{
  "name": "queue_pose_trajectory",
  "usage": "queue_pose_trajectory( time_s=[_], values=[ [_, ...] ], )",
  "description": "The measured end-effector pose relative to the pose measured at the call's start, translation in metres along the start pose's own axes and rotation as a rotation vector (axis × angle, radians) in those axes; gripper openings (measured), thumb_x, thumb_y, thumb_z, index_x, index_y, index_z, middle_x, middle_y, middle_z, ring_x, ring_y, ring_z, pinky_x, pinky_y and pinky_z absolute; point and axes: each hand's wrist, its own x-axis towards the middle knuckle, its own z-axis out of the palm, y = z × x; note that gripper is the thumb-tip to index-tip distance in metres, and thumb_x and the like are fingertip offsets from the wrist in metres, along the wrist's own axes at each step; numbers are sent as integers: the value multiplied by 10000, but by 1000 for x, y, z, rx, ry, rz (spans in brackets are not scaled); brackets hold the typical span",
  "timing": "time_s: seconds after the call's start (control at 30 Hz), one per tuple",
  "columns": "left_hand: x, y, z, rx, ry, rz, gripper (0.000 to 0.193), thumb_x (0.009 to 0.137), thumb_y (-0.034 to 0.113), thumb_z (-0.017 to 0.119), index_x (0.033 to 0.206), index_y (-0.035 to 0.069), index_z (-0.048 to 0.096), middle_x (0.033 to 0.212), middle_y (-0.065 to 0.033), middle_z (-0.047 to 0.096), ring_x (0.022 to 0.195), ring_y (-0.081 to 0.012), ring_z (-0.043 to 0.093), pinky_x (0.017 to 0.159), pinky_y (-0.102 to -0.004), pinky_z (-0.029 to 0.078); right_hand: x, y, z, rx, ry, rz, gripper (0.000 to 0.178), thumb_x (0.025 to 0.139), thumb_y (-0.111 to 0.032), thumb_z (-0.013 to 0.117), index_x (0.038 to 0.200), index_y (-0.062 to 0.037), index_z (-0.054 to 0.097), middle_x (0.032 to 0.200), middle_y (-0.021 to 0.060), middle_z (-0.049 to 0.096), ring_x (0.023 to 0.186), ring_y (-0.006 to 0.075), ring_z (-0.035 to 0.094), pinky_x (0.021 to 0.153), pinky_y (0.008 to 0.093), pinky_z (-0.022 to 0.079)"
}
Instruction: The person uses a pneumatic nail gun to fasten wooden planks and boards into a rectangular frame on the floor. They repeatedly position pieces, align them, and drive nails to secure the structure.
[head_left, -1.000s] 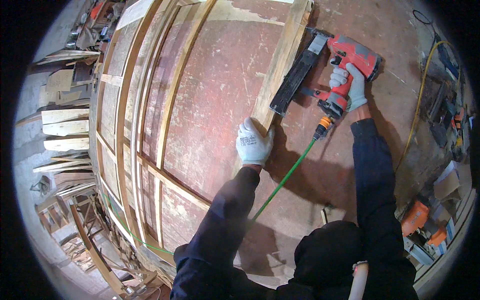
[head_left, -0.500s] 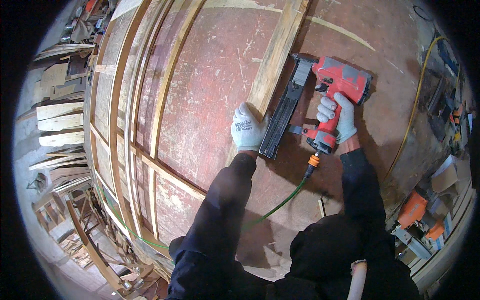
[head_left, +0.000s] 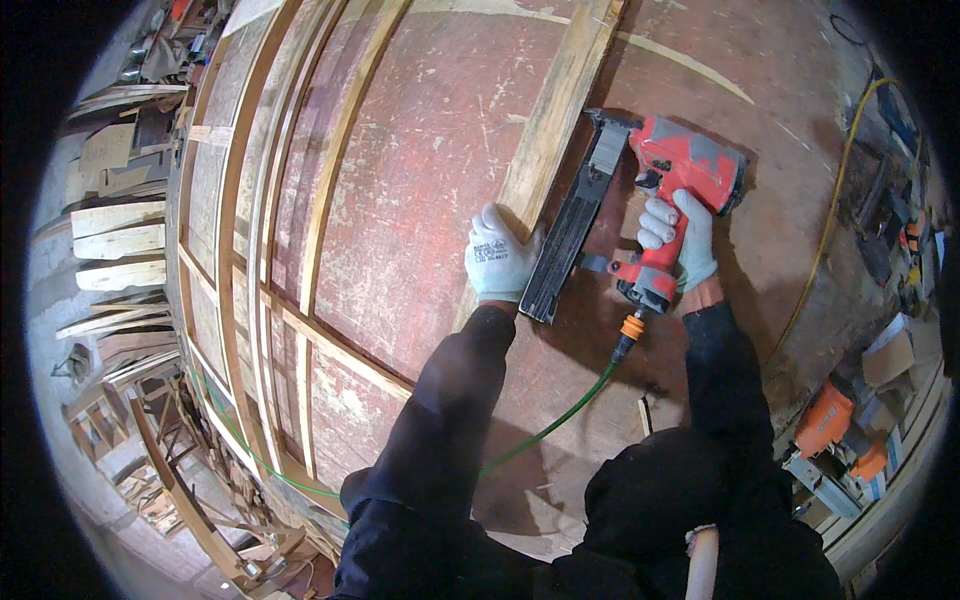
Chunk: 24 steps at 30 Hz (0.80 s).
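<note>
In my gloved right hand [head_left: 695,245] is a red and grey pneumatic nail gun [head_left: 685,160], my fingers wrapped around its handle. Its long black magazine [head_left: 562,245] slants down to the left, and its nose lies beside the right edge of a wooden board [head_left: 560,110]. My left hand [head_left: 498,260], in a white glove, grips the near part of that board, just left of the magazine's lower end. An orange coupling [head_left: 632,327] joins the gun's handle to a green air hose [head_left: 575,408].
The worn reddish tabletop [head_left: 410,150] carries a frame of long wooden strips [head_left: 330,190] on the left. Stacked wood pieces [head_left: 120,245] lie beyond its left edge. A yellow hose [head_left: 835,200] runs along the right, near an orange tool [head_left: 825,420] and a cardboard box [head_left: 888,355].
The nail gun and my right hand have shifted very slightly right and down in the picture. My left hand keeps its place on the board.
</note>
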Motion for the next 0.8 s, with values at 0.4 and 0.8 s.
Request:
queue_pose_trajectory(
  time_s=[0.4, 0.8],
  values=[
    [-3, -5, 3, 53, 30, 56, 668, 814, 476, 752, 1232, 30, 481, 1075, -183, 582, 975, -382, 618, 779, -496, 519, 3, -9, -5, -60, -2, -36, 342, 939, -386, 575, 726, -165, 425, 646, -62, 386, 537, 89, 371, 568, 263, 334],
    [3, -2, 1, 27, -39, 42, 790, 828, 483, 734, 1331, -53, 445, 1074, -230, 587, 969, -415, 592, 802, -510, 490, 41, -64, 0, -217, 293, -60, 230, 954, -296, 586, 1030, -89, 519, 735, -10, 466, 646, 172, 481, 745, 423, 467]
  ],
)
